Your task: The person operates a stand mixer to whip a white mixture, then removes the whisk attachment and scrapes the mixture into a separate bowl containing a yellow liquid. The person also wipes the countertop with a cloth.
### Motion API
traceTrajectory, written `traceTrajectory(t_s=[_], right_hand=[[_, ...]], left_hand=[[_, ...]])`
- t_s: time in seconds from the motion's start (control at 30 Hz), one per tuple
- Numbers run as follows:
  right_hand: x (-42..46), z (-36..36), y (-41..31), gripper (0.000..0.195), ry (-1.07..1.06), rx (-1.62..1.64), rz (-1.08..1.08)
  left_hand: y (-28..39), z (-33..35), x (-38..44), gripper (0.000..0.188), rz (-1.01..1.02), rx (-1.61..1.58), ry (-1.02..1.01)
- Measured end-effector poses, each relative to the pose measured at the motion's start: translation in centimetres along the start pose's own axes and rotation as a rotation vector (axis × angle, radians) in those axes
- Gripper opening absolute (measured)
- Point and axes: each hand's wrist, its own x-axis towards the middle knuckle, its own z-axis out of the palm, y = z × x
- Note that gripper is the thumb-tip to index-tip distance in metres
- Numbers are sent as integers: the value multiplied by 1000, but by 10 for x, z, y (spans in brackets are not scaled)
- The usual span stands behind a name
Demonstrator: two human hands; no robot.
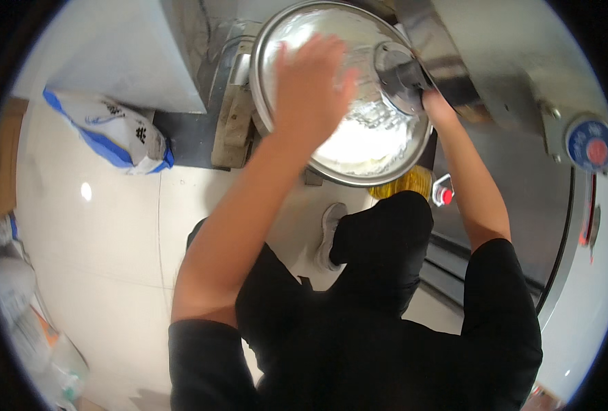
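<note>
A large round metal mixing bowl (259,103) is in front of me, its shiny inside smeared with a white substance (355,149). Over the bowl's left part is my left hand (311,87), blurred, with the fingers and thumb apart and nothing seen in it. Whether it touches the bowl's inside is unclear. A dark mixer shaft with a round metal hub (399,77) reaches into the bowl from the right. My right hand (437,109) is at the bowl's right rim, close beside the shaft. Its fingers are hidden behind the machine parts, so its grip cannot be seen.
A plastic jug of yellow oil (411,181) with a red cap lies below the bowl's rim, near my knee. A white and blue sack (124,131) rests on the tiled floor at left. A red button on a blue disc (597,151) is on the machine at right.
</note>
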Motion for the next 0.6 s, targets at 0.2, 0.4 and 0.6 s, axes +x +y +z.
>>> traceTrajectory(t_s=[0.2,0.4,0.6], right_hand=[[-77,-38,-80,38,112,878,247],[-84,-54,-131,36,165,906,35],[-59,-30,-132,38,408,931,83]], left_hand=[[-19,-23,-13,32,-18,-18,-1],[-20,-6,-17,37,-38,80,-18],[-36,-6,-23,36,-26,135,12]])
